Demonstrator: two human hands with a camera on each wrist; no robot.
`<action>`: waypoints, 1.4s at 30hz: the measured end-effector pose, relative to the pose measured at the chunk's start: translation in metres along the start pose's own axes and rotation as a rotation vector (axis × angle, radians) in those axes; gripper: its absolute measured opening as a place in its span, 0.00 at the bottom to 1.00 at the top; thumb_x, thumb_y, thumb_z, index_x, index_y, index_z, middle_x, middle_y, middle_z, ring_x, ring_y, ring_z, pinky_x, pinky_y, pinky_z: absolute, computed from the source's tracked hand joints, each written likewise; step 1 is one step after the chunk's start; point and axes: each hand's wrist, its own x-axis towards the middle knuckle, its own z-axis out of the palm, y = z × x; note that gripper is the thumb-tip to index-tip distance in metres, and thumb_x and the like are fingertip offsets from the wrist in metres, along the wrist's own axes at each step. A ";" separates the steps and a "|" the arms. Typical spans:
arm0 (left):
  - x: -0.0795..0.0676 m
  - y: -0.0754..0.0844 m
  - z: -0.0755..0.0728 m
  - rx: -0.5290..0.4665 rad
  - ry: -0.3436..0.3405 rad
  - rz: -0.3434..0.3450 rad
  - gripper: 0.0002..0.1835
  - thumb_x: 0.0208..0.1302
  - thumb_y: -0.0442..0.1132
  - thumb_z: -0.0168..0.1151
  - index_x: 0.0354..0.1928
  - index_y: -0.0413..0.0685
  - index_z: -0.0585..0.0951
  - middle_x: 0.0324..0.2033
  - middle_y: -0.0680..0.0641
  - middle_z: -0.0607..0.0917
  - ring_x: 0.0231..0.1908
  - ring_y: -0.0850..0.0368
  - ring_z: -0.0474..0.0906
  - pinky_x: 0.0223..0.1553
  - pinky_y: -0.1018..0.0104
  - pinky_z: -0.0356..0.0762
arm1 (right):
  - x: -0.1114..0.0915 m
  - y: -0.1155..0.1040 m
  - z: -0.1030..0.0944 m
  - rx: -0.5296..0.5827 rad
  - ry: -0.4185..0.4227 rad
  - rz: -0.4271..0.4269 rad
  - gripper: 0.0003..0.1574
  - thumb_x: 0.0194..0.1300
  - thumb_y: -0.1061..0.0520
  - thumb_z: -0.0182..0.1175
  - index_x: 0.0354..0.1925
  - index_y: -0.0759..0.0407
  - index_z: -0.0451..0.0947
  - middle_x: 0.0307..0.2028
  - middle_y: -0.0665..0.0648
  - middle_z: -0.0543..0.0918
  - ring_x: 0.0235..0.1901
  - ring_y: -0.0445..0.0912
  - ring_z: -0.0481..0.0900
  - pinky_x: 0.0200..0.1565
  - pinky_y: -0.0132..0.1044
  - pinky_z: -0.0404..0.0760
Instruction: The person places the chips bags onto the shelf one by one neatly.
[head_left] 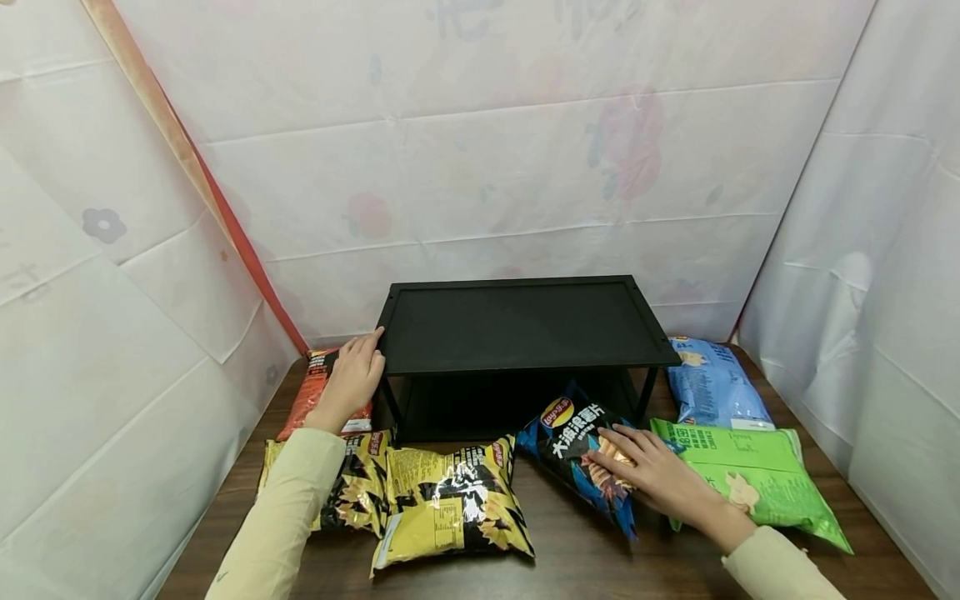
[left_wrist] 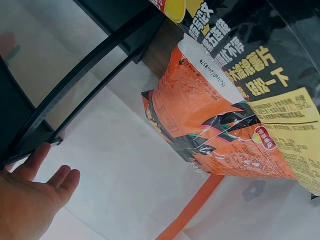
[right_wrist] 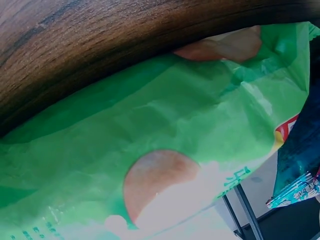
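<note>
My left hand (head_left: 352, 379) rests at the left edge of a black two-tier shelf (head_left: 517, 325). In the left wrist view, one fingertip of that hand (left_wrist: 30, 200) touches the shelf's frame (left_wrist: 75, 75), the other fingers loosely bent. My right hand (head_left: 660, 475) lies over a black and blue chip bag (head_left: 577, 450), its fingers extended across the front. That bag stands tilted, its upper end at the shelf's lower opening. The right wrist view shows mostly a green chip bag (right_wrist: 100, 130), with the blue bag (right_wrist: 300, 165) at the right edge.
Left of the shelf lies a red-orange chip bag (head_left: 306, 396). Two yellow and black bags, one left (head_left: 363, 483) and one nearer the middle (head_left: 450, 508), lie in front. At right are a light blue bag (head_left: 716, 387) and the green bag (head_left: 750, 479). White cloth walls (head_left: 480, 192) surround the wooden table (head_left: 570, 567).
</note>
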 end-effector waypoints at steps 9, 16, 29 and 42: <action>0.001 0.000 0.000 -0.005 0.005 0.012 0.27 0.71 0.44 0.30 0.70 0.45 0.54 0.64 0.35 0.62 0.65 0.34 0.51 0.64 0.39 0.47 | 0.000 0.002 0.001 -0.003 0.061 0.020 0.36 0.68 0.42 0.22 0.64 0.48 0.64 0.60 0.60 0.70 0.54 0.57 0.71 0.43 0.53 0.77; 0.000 0.002 0.001 -0.012 -0.001 0.013 0.27 0.71 0.45 0.29 0.70 0.45 0.54 0.65 0.35 0.62 0.65 0.34 0.50 0.64 0.38 0.47 | 0.000 0.005 -0.001 -0.003 0.097 0.037 0.35 0.69 0.42 0.24 0.63 0.49 0.66 0.58 0.61 0.72 0.53 0.56 0.72 0.41 0.52 0.77; -0.001 0.004 0.000 -0.018 -0.005 0.002 0.27 0.71 0.45 0.29 0.70 0.47 0.54 0.65 0.36 0.61 0.66 0.34 0.50 0.63 0.37 0.47 | 0.007 0.007 -0.009 0.002 0.090 0.047 0.36 0.67 0.43 0.24 0.64 0.49 0.65 0.60 0.61 0.69 0.55 0.56 0.70 0.45 0.51 0.76; -0.001 0.001 0.001 -0.023 -0.009 0.001 0.28 0.71 0.45 0.28 0.70 0.47 0.53 0.66 0.36 0.61 0.66 0.34 0.50 0.63 0.37 0.47 | 0.023 -0.001 -0.017 -0.002 0.157 0.006 0.31 0.73 0.48 0.25 0.63 0.48 0.67 0.59 0.61 0.71 0.55 0.56 0.70 0.46 0.50 0.75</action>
